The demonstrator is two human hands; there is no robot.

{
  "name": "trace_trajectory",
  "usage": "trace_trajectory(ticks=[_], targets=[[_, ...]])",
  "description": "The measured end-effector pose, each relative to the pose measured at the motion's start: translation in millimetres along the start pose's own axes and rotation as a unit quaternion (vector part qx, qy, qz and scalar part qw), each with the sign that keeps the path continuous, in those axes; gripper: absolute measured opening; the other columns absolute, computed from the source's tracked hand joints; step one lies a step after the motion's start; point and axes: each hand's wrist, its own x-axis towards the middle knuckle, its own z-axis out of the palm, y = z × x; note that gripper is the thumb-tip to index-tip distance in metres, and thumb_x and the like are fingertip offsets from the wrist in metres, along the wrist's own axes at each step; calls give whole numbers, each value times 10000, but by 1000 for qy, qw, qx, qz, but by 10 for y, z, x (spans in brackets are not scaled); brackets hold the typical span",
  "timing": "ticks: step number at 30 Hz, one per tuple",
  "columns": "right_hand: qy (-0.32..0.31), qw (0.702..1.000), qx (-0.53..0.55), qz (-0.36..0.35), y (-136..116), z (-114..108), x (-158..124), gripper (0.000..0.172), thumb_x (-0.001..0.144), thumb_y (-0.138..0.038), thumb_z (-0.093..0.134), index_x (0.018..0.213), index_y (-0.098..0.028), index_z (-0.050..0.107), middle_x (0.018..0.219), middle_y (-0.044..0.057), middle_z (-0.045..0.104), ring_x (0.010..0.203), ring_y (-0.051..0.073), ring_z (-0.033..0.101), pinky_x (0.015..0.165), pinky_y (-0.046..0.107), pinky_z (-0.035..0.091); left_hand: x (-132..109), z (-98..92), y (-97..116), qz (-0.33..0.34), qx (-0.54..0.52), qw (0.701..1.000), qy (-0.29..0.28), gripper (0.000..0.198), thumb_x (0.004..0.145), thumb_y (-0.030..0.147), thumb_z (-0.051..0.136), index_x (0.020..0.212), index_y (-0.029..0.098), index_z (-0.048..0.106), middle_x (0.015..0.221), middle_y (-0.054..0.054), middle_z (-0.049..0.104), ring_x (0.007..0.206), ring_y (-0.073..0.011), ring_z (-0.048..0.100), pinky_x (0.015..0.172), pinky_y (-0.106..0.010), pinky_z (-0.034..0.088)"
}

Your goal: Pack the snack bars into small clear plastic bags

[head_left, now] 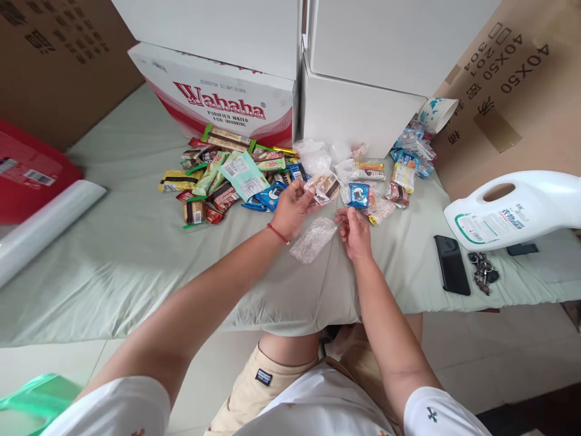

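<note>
My left hand (290,209), with a red string at the wrist, is raised over the pale green cloth and pinches a small brown-and-white wrapped snack (324,188) between thumb and fingers. My right hand (354,233) is closed on the top edge of a clear plastic bag (313,240) that lies on the cloth between both hands. A heap of wrapped snacks (222,178) spreads out just beyond my left hand. A smaller cluster of snacks (372,191) lies beyond my right hand.
White cartons (363,109) and a Wahaha water box (218,97) stand behind the snacks. A white detergent jug (512,212), a black phone (451,264) and keys (483,272) lie to the right. A plastic roll (45,227) and red box (27,169) are at left.
</note>
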Motion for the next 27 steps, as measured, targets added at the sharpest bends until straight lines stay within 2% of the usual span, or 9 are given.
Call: trace_trajectory(ticks=[2, 4, 7, 11, 15, 19, 21, 24, 27], targets=[[-48, 997, 45, 36, 4, 17, 5, 489, 814, -678, 711, 971, -217, 745, 877, 16, 731, 612, 100, 566, 418, 190, 401, -190, 70, -42, -40, -92, 995, 12, 505, 703, 421, 858, 968, 244, 466, 912, 30, 657, 845, -151, 679, 809, -340, 599], [-82, 992, 82, 50, 12, 53, -11, 485, 763, -641, 786, 989, -215, 748, 941, 25, 753, 733, 134, 643, 514, 215, 512, -332, 129, -115, -84, -112, 990, 20, 614, 627, 366, 908, 1047, 250, 476, 887, 34, 682, 790, -145, 683, 760, -321, 598], [-69, 991, 93, 68, 17, 113, -52, 421, 712, -540, 870, 937, -203, 755, 882, 9, 762, 720, 135, 663, 587, 233, 565, -440, 164, -261, -125, -73, 988, 58, 603, 611, 329, 910, 1047, 228, 507, 762, 50, 656, 672, -129, 656, 682, -295, 582], [-38, 996, 52, 58, -68, 94, -138, 350, 722, -431, 890, 958, -205, 766, 901, 1, 772, 740, 125, 682, 631, 215, 574, -487, 121, -415, -101, -21, 992, 73, 502, 663, 334, 860, 1018, 217, 524, 697, 64, 628, 618, -121, 639, 650, -272, 556], [-5, 999, -9, 41, -304, -183, -274, 354, 758, -449, 868, 1016, -227, 769, 986, 12, 780, 817, 151, 710, 638, 227, 588, -533, 65, -457, -77, 8, 997, 27, 390, 709, 323, 805, 974, 209, 542, 755, 45, 646, 652, -122, 660, 655, -260, 541], [-17, 986, -92, 139, -617, -667, -294, 439, 701, -473, 906, 1018, -198, 776, 937, 43, 790, 758, 190, 731, 596, 280, 612, -535, 43, -454, -93, 10, 996, 1, 284, 730, 275, 778, 901, 191, 566, 773, 32, 637, 669, -112, 658, 675, -258, 542], [-5, 972, -141, 189, -798, -895, -167, 431, 690, -450, 918, 988, -171, 779, 881, 65, 793, 702, 205, 731, 549, 296, 613, -522, 41, -460, -94, 15, 995, -16, 264, 736, 257, 774, 891, 187, 573, 761, 34, 628, 666, -112, 657, 666, -257, 540], [62, 954, -188, 224, -1133, -1131, 245, 297, 766, -366, 878, 916, -137, 764, 794, 93, 779, 618, 196, 711, 470, 280, 581, -509, 39, -477, -91, 26, 995, -36, 232, 747, 233, 761, 879, 185, 577, 753, 38, 619, 652, -111, 654, 647, -254, 534], [144, 966, -159, 143, -1520, -1245, 798, 193, 892, -332, 762, 908, -144, 719, 774, 85, 759, 595, 159, 695, 469, 243, 561, -512, 30, -487, -92, 26, 994, -43, 212, 756, 219, 751, 879, 184, 582, 752, 38, 619, 650, -110, 653, 645, -254, 530]])
